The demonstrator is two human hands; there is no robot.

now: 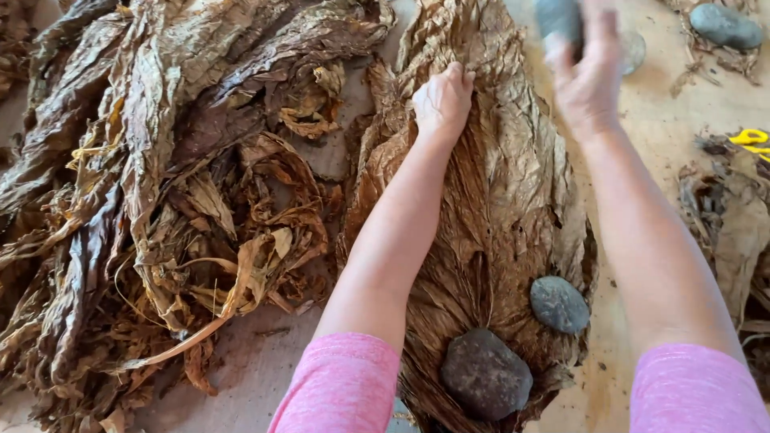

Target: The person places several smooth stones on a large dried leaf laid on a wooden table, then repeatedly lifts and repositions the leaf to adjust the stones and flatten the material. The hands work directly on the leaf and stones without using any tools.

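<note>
Head view: left hand (442,100) flat, fingers curled, pressing down on stack of dried brown leaves (497,200) spread lengthwise mid-worktop; holds nothing, just pins leaf. Right hand (588,76) blurred, raised near far edge of worktop (658,120), fingers wrapped round grey stone (559,18). Near end of stack: two stones on top – dark one (485,374), smaller grey one (559,305) just beside. Loose leaf heap (160,200) fills left side. Another grey stone (726,26) at far right corner; yellow item (751,138) at right edge.
</note>
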